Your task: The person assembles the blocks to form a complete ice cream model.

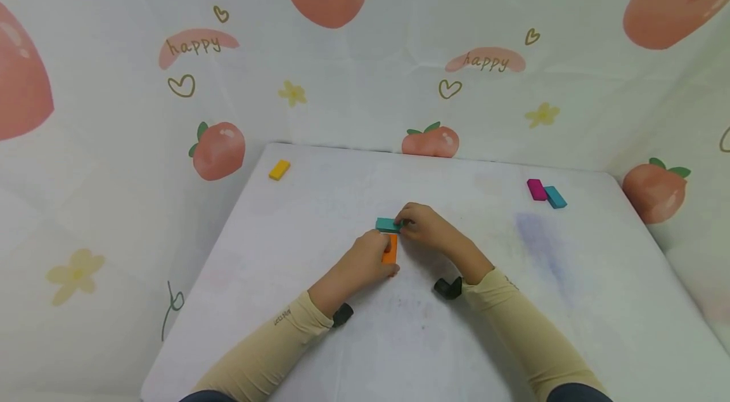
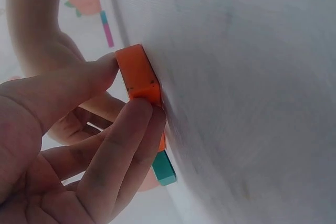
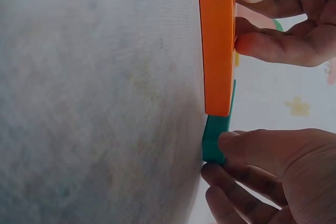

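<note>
Near the middle of the table, my left hand (image 1: pixel 367 257) holds an orange block (image 1: pixel 391 250) between thumb and fingers. In the left wrist view, the thumb is on one side of that orange block (image 2: pixel 137 69) and the fingertips press its near end. Just beyond it lies a teal block (image 1: pixel 386 224), set crosswise to the orange one. My right hand (image 1: pixel 424 224) pinches the right end of the teal block. Seen from the right wrist, thumb and fingers grip the teal block (image 3: pixel 212 148) close beside the end of the orange block (image 3: pixel 218 51).
A yellow block (image 1: pixel 279 170) lies at the table's far left. At the far right, a magenta block (image 1: pixel 536 189) and a blue block (image 1: pixel 555 197) lie side by side. Behind the white table (image 1: pixel 342 180) hangs a fruit-printed cloth (image 1: pixel 365 91).
</note>
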The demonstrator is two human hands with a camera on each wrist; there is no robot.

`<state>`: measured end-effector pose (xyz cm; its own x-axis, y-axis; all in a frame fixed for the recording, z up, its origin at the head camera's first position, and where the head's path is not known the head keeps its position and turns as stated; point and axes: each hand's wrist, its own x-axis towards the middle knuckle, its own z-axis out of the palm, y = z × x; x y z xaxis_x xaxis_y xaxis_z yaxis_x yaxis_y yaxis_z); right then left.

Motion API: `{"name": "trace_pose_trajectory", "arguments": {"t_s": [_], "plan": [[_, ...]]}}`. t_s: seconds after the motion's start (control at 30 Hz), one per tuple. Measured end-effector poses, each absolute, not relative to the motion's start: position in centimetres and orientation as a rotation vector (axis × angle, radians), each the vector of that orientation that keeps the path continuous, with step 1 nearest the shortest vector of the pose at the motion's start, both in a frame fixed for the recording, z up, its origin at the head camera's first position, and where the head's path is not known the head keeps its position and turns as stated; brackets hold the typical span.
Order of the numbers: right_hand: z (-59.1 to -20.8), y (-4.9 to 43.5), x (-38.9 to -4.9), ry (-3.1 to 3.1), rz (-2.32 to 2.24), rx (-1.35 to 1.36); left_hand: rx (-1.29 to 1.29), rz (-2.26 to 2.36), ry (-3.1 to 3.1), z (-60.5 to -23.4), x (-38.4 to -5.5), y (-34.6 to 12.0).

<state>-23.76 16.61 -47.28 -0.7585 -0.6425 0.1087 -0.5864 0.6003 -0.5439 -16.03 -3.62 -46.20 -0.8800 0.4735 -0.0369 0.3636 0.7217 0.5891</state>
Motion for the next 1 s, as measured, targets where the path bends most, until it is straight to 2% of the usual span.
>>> {"name": "trace_pose_trajectory", "arguments": {"t_s": [1.0], "plan": [[-47.16, 16.56, -22.91, 2.695, -0.901, -1.077, 0.705, 0.956, 2.751, -45.92, -16.11, -4.17]]}}
